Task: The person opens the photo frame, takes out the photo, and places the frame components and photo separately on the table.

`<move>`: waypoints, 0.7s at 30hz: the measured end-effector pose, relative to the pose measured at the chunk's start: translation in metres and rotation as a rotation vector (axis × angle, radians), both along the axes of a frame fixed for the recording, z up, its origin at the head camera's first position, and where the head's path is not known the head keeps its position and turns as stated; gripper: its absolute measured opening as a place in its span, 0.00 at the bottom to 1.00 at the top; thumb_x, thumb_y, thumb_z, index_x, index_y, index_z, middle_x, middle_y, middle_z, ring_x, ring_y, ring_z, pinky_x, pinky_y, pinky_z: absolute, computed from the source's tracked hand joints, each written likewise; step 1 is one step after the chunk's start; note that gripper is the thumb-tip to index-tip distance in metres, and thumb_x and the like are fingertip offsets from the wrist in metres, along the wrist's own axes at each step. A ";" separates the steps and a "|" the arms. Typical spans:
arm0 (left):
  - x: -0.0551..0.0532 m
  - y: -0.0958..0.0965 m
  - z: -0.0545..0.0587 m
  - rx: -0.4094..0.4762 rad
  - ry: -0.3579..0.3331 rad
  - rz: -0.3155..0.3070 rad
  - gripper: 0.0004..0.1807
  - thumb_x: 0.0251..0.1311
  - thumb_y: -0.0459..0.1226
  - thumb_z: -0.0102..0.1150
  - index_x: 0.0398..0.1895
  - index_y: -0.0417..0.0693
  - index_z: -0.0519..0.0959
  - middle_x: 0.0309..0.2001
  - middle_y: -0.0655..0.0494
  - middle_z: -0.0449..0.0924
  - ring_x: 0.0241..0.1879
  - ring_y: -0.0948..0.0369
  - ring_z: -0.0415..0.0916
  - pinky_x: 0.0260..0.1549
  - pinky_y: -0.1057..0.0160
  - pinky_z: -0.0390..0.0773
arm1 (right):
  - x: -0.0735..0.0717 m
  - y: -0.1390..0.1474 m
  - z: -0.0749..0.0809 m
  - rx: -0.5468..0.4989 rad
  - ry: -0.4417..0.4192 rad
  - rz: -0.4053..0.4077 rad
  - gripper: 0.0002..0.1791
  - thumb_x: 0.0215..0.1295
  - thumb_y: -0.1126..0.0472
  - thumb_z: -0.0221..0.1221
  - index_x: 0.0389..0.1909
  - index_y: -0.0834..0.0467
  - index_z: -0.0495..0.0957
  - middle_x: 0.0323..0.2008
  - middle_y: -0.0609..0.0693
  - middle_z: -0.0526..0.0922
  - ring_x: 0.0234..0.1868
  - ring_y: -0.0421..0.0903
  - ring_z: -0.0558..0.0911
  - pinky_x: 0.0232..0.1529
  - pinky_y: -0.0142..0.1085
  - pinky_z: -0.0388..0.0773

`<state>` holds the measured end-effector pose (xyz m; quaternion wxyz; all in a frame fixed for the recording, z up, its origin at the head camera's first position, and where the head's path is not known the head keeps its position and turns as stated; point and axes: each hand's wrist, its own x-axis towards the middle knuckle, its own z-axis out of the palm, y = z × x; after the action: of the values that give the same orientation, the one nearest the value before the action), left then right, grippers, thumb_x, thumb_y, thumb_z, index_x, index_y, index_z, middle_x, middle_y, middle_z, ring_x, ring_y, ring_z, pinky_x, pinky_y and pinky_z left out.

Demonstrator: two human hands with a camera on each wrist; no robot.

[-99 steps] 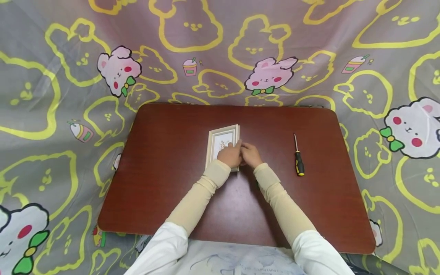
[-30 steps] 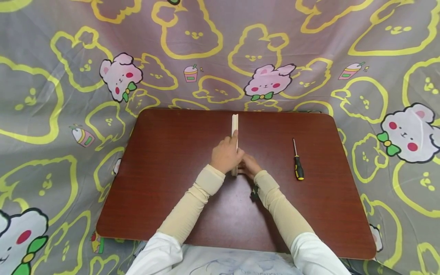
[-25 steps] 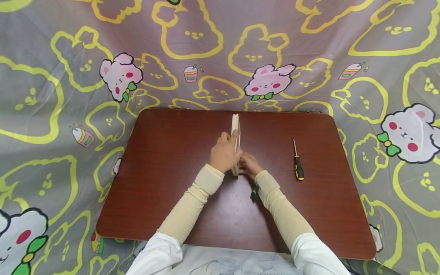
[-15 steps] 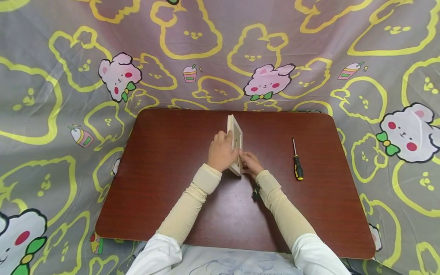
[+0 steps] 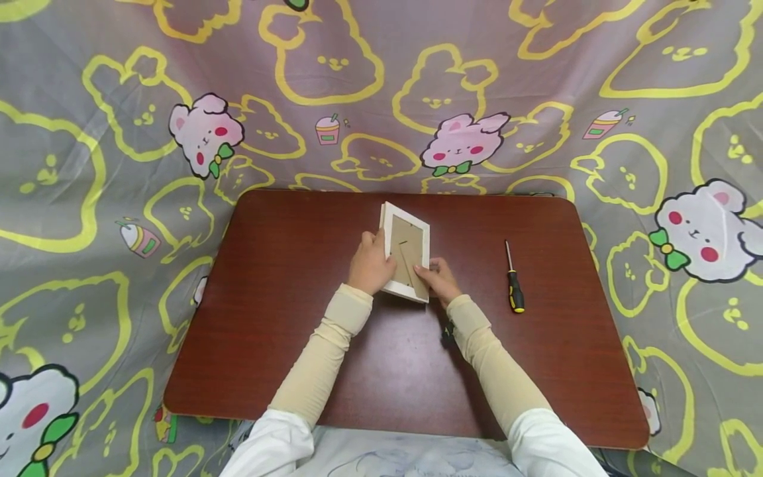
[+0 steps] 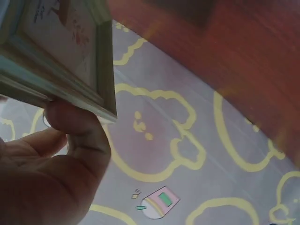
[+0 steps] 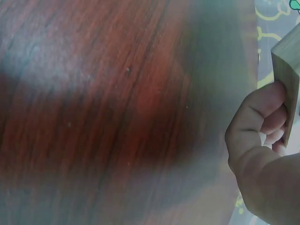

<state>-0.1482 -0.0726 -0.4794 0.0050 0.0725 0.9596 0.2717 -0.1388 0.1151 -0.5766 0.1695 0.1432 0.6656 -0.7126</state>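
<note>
At the middle of the table, the picture frame is held tilted, its back facing the near side, the left hand grasping its left edge and the right hand pinching its near right side. Should either grip loosen, the frame could slip and knock a corner on the table; uneven pressure might also strain the backing board. The grasp behind the frame is hidden, the printed front shows only dimly and cut off in the left wrist view, and whether the frame touches the table cannot be told.
</note>
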 end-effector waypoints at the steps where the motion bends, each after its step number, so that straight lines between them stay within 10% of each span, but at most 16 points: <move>1: 0.000 -0.001 -0.002 0.008 -0.011 0.006 0.38 0.60 0.37 0.58 0.74 0.34 0.62 0.53 0.38 0.68 0.46 0.45 0.77 0.42 0.48 0.79 | 0.000 0.001 0.001 0.019 0.008 -0.001 0.30 0.68 0.58 0.64 0.63 0.64 0.61 0.49 0.60 0.74 0.35 0.44 0.81 0.33 0.39 0.83; 21: -0.002 -0.010 -0.029 0.108 -0.135 0.106 0.40 0.58 0.39 0.60 0.75 0.40 0.61 0.52 0.39 0.66 0.41 0.44 0.76 0.44 0.47 0.79 | 0.000 0.008 0.010 0.243 0.153 -0.005 0.36 0.62 0.64 0.69 0.66 0.65 0.63 0.37 0.58 0.75 0.30 0.43 0.77 0.32 0.33 0.78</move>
<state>-0.1500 -0.0826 -0.5083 0.0512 0.0032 0.9436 0.3270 -0.1385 0.1230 -0.5667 0.0980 0.1095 0.7574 -0.6362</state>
